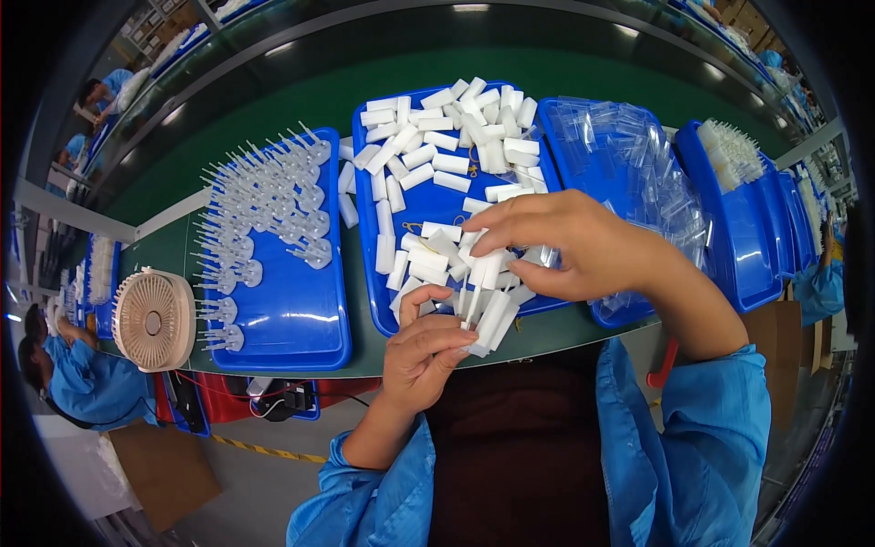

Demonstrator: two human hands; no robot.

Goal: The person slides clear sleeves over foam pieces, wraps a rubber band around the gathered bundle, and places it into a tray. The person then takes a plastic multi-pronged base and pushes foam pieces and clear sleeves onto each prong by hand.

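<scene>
Near the front edge of the middle blue tray [373, 301], my left hand [421, 354] is closed around a thin white stem [469, 310], with white pieces [495, 321] just beyond its fingertips. My right hand [574, 242] comes in from the right, its fingers curled over a small white block [486, 269] above that stem. The fingers partly hide where block and stem meet. Many similar white blocks [419, 176] lie loose in the middle tray, thickest at the far side and around my hands.
On the left, a blue tray [301, 328] holds rows of clear-based parts with thin upright stems [273, 196]. A beige fan [153, 319] stands beside it. Right of the middle tray, another blue tray [629, 314] holds clear plastic sleeves [620, 155]; stacked trays [752, 246] follow. Other people work nearby.
</scene>
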